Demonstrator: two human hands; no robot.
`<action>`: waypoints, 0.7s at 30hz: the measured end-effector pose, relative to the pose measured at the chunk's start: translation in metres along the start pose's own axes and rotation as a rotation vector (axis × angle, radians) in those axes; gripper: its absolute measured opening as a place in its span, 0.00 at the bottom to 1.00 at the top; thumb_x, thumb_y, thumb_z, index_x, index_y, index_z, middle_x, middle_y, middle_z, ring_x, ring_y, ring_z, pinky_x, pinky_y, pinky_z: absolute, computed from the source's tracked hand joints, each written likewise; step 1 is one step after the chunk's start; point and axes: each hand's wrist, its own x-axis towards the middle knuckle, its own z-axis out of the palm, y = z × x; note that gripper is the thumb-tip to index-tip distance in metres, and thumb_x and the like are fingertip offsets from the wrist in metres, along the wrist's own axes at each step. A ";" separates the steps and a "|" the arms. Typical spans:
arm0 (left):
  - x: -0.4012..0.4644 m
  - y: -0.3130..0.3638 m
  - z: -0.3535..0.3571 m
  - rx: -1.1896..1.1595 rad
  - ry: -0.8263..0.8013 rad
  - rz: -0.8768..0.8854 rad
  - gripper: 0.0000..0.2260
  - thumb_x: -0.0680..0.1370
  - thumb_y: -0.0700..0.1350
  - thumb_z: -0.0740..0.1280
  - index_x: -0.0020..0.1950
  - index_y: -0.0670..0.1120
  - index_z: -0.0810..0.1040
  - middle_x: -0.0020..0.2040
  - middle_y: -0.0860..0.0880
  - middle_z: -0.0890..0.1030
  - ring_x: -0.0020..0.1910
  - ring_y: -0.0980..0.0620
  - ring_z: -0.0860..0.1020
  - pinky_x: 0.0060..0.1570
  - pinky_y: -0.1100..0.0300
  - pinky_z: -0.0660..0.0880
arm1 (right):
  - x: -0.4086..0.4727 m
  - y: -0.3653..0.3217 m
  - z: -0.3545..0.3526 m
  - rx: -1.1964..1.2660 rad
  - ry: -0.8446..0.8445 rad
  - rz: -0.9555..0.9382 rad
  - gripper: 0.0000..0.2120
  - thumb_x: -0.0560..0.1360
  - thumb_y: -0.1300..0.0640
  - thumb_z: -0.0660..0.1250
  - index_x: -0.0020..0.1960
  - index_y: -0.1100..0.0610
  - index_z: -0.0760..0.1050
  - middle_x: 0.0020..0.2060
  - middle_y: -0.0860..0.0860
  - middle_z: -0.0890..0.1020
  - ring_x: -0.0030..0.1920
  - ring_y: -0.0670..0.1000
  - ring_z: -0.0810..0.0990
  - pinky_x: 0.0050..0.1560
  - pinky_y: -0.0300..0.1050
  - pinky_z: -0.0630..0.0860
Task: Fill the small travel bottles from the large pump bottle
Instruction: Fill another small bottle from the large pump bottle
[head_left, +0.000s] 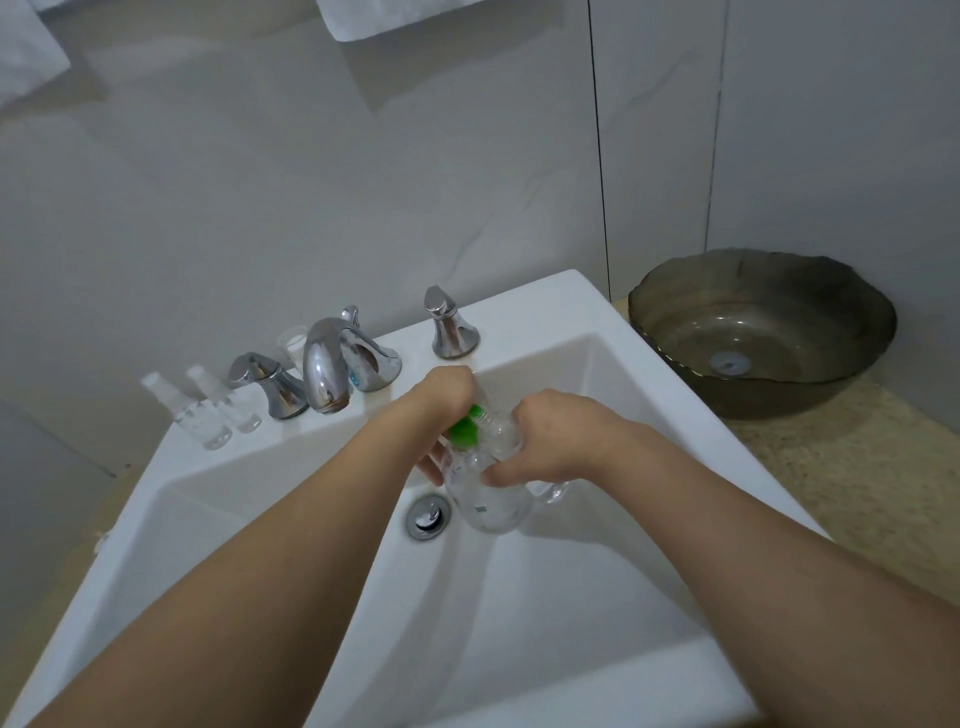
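Note:
Over the white sink basin (597, 597) I hold a large clear pump bottle (488, 506) with a green pump head (464, 428). My left hand (441, 402) is curled over the green pump from the left. My right hand (550, 439) grips a small clear travel bottle (501, 431) held against the pump's nozzle, its fingertips also touching the large bottle's shoulder. Two small clear travel bottles (205, 415) (236, 405) with caps stand on the sink ledge at the left. Another small clear container (294, 345) stands behind the faucet.
A chrome faucet (327, 371) with two handles (270, 387) (449, 325) lines the sink's back ledge. The drain (427, 517) lies under the bottle. A dark glass vessel bowl (758, 332) sits on the speckled counter (857, 493) at right. White towels (374, 18) hang above.

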 end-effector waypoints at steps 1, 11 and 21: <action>0.002 -0.001 0.004 -0.023 0.039 0.002 0.20 0.82 0.48 0.48 0.59 0.36 0.73 0.54 0.35 0.79 0.49 0.32 0.81 0.50 0.35 0.80 | 0.000 0.001 0.001 -0.011 -0.016 0.005 0.22 0.64 0.36 0.72 0.35 0.54 0.71 0.31 0.48 0.75 0.31 0.48 0.74 0.30 0.42 0.67; 0.001 -0.003 0.011 -0.124 0.107 -0.012 0.17 0.84 0.48 0.45 0.58 0.38 0.68 0.53 0.34 0.77 0.49 0.32 0.80 0.50 0.35 0.80 | 0.002 0.002 0.004 0.011 -0.036 0.009 0.21 0.64 0.38 0.73 0.35 0.55 0.73 0.30 0.49 0.76 0.31 0.49 0.76 0.31 0.42 0.70; 0.000 -0.001 -0.006 -0.093 -0.077 -0.046 0.30 0.81 0.64 0.47 0.55 0.40 0.74 0.52 0.38 0.79 0.54 0.32 0.79 0.58 0.34 0.75 | 0.001 0.003 0.001 0.037 -0.022 -0.012 0.21 0.64 0.38 0.73 0.37 0.55 0.73 0.32 0.49 0.76 0.32 0.50 0.76 0.30 0.43 0.69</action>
